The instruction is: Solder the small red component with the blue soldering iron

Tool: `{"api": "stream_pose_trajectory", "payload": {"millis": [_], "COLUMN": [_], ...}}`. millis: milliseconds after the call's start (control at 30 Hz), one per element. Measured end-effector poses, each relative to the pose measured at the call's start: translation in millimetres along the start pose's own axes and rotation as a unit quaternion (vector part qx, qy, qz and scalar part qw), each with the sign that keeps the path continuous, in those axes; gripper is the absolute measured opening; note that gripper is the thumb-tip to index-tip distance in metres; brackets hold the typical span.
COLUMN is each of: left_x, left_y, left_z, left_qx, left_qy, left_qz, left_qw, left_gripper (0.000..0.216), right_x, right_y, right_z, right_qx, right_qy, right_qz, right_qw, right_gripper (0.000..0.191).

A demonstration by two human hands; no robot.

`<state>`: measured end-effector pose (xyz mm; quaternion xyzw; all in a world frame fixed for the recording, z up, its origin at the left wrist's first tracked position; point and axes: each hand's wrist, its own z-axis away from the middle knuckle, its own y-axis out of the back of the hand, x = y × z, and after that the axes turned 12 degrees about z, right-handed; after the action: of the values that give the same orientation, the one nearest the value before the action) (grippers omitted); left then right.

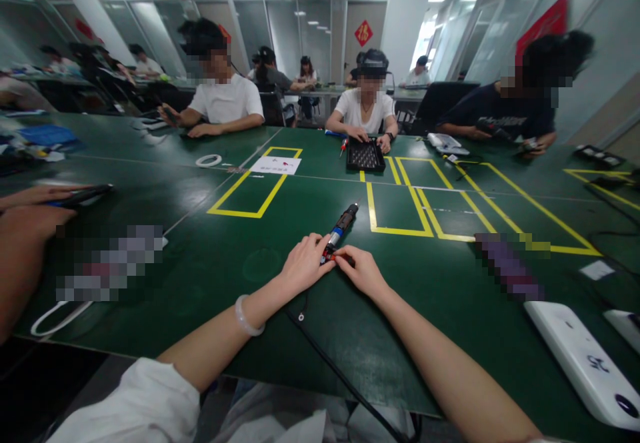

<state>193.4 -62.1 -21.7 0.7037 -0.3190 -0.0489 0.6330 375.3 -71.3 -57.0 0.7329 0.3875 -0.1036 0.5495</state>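
An electric screwdriver (344, 222) lies on the green table, its thin tip pointing away from me and slightly right. Part of its casing appears open, with blue and silver parts showing inside. My left hand (303, 264) is closed over its rear end. Close against it, my right hand (364, 272) pinches at a small red part (331, 256), seemingly a wire or lever; the fingers hide most of it. A black cable (325, 358) runs from under my left hand to the table's near edge. Beside it a small ring terminal (301, 317) rests on the table.
Yellow tape outlines (400, 232) mark the green table (260, 376). A white power bank (580, 363) and a blurred phone-like object (507, 266) lie right. Across, a person works at a black tray (366, 163). A paper sheet (277, 165) and a tape roll (209, 161) lie further back.
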Motion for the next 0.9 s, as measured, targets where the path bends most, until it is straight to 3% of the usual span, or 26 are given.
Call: {"api": "stream_pose_trajectory", "payload": {"millis": [267,700,800,900], "left_x": [-33,-200,-229,-241], "left_y": [12,53,63,71], "left_z": [-7,-14,-7,1], "left_qx": [-0.011,0.001,0.017,0.033], "left_qy": [0.037,0.225,0.255,0.283], "left_qz": [-0.002,-0.018,-0.044,-0.063], "left_qw": [0.999,0.974,0.966,0.957], "left_gripper": [0.056,0.064,0.066,0.065], "right_x": [0,-1,-1,-1], "right_y": [7,7,8,8], "right_z": [2,1,1,1], "right_qx": [-0.003,-0.022,-0.027,-0.03], "right_qy": [-0.003,-0.003,-0.004,-0.003], "right_qz": [0.012,0.023,0.029,0.034], "right_qw": [1.0,0.999,0.999,0.999], "right_gripper": [0.012,0.014,0.014,0.014]}}
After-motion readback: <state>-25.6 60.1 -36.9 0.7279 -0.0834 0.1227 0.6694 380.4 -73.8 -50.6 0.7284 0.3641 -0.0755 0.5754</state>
